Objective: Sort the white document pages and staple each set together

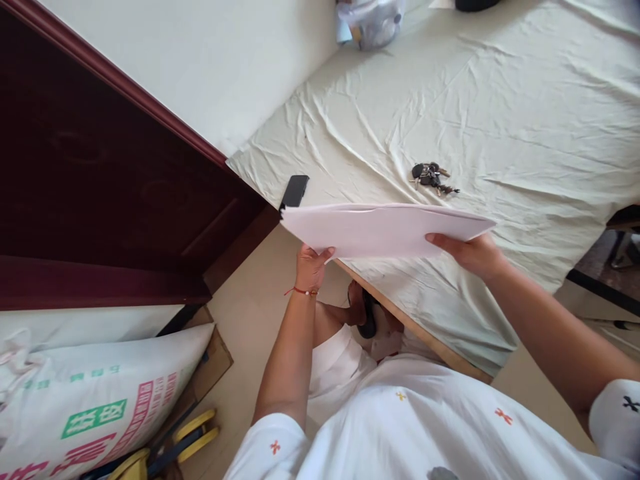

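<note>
"So, what are the hands doing on your feed?"

"From my seat I have both of them closed on a thin stack of pinkish-white paper sheets (pixel 380 230). The left hand (pixel 313 264) grips the near edge toward its own end, thumb over the upper face. The right hand (pixel 475 253) clasps the opposite end, thumb on top as well; I can't see its fingers under the sheets."

"And where is the stack?"

"Stretched between the hands, over the near side of a wood-edged table (pixel 415 325) draped in wrinkled, pale grey-green cloth (pixel 510 133). I can't tell whether its underside touches the cloth."

"Anything beyond the hands?"

"Just past the left hand's end of the stack I see a black rectangular phone (pixel 296 191), partly covered by the paper from my angle. Ahead of the right hand, slightly to its left, lies a bunch of metal keys with black fobs (pixel 433 176). Well beyond both hands I make out a clear plastic bag with things inside (pixel 380 25)."

"Beside the left hand?"

"A red cord bracelet (pixel 305 291) circles its wrist. Well out to its left I get a dark red wooden panel (pixel 100 153), and, nearer the body, a white sack printed in pink and green (pixel 165 341)."
</note>
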